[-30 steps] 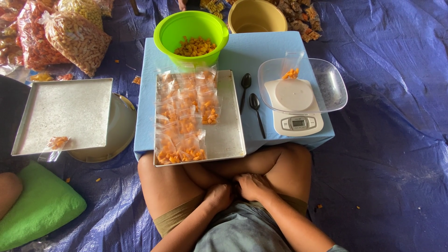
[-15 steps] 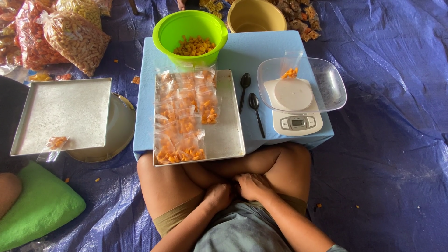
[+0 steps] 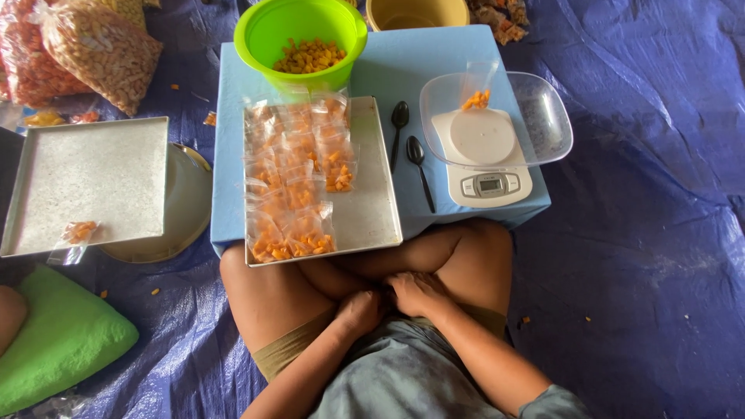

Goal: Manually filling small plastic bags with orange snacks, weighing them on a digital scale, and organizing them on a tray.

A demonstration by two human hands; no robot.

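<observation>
The floor is covered by a creased blue tarpaulin (image 3: 644, 256), on which a low blue table (image 3: 434, 54) is set.

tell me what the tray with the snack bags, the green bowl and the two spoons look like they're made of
Tray: looks like metal, probably aluminium or steel, dull grey with a mottled matte sheen and a thin folded rim.
Green bowl: likely plastic, uniformly bright lime with a smooth, slightly glossy wall.
Two spoons: dark and glossy with thin handles; either black plastic or dark metal, the view leaves it open.
</observation>
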